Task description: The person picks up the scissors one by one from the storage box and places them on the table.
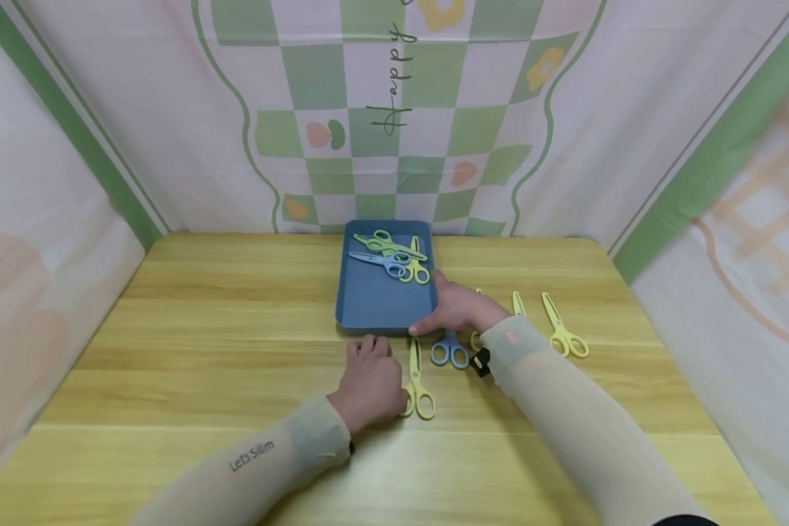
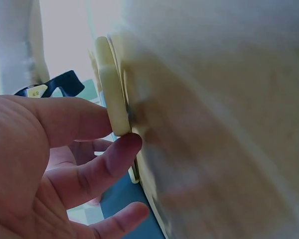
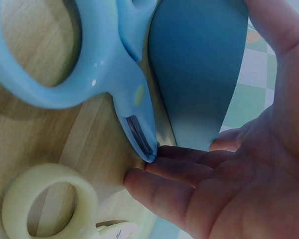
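Note:
A yellow pair of scissors [image 1: 416,376] lies in front of the blue tray [image 1: 375,303], tips toward it. My left hand [image 1: 371,383] is at its left handle loop; in the left wrist view, thumb and index finger pinch the yellow handle [image 2: 114,94]. My right hand [image 1: 460,307] rests against the tray's front right corner, thumb at the front and the other fingers along the right side, fairly straight. In the right wrist view, the fingertips reach the tip of blue scissors [image 3: 134,114] beside the tray. Inside the tray lie green scissors [image 1: 391,246], blue scissors [image 1: 381,261] and yellow scissors [image 1: 416,267].
On the wooden table [image 1: 237,307], more yellow scissors [image 1: 565,337] lie to the right, some partly hidden by the right forearm. A patterned curtain [image 1: 434,131] hangs behind the table's back edge, and cloth walls stand at both sides.

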`<state>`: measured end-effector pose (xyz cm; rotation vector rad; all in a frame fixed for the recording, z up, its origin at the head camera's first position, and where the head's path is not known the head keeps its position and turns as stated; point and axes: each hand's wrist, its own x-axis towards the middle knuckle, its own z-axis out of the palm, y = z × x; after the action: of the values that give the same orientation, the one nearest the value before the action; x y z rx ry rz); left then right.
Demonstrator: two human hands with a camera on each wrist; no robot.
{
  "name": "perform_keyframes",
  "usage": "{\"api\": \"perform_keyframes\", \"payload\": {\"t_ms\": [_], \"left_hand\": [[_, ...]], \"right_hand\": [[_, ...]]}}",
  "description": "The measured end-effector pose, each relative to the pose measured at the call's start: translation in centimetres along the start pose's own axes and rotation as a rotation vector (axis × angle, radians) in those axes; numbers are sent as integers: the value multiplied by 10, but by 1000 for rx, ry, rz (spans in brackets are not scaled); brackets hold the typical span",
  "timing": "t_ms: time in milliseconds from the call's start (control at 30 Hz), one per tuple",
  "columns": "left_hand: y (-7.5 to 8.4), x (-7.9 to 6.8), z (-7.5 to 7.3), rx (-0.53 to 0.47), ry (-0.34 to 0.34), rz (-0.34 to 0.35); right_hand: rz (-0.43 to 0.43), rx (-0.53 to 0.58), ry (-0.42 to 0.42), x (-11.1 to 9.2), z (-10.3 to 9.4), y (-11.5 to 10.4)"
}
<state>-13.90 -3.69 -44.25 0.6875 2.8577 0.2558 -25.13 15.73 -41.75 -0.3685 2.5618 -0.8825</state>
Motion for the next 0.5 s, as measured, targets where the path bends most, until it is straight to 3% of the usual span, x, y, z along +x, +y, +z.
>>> {"api": "perform_keyframes", "payload": {"t_ms": [167,267,400,500], "left_hand": [[1,-2,-1,11,16,5],[2,-6,-5,23,63,29],[1,-9,-21,41,144,98],[-6,0,-37,72,161,137]], "right_hand": [[10,-13,5,0,1,0],[0,-9,3,-1,1,1],[-35,1,4,-1,0,1],[-58,-3,8,-1,-1,3]]}}
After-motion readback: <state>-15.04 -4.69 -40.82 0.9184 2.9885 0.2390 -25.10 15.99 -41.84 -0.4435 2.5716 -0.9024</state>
